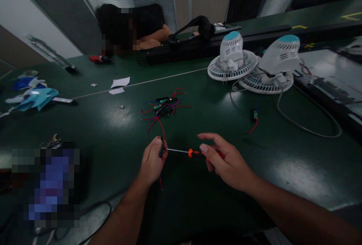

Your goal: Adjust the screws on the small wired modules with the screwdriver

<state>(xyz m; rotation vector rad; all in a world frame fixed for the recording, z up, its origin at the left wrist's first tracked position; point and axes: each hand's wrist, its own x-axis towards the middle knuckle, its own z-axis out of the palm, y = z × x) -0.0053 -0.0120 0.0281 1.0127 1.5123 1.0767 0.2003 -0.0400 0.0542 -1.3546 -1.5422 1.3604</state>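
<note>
Head view: both forearms come in from the bottom edge over a dark green table [198, 207].
Left hand [152, 162]: clenched round a small green part [161, 150], thumb on top; a red wire [160, 181] hangs out below the fist, another red wire arcs up from it toward the pile beyond.
Right hand [226, 164]: grasping a screwdriver [195, 152] by its orange handle, index finger stretched out above it, thumb on the handle.
Screwdriver tip: thin metal shaft runs level to the left, its end meeting the part in the left fist; exact contact too small to tell.
Near left: coiled black cable [96, 218] on the table edge, beside a blurred-out patch.
Mid table: tangle of red and blue wires with small boards [164, 107], just beyond the left hand.
Mid right: one small board with a red lead [255, 118] lying alone, well apart from the hands.
Right, further: two white desk fans [254, 62] face down, teal caps up, grilles overlapping; grey cord [308, 124] loops off them.
Left, further: teal plastic pieces [36, 98], paper scraps [120, 83].
Far edge: black power strip [181, 51], red tool [98, 59].
Far: another person [132, 28] slumped over the table, arm resting on it; black chairs [244, 2] behind.
</note>
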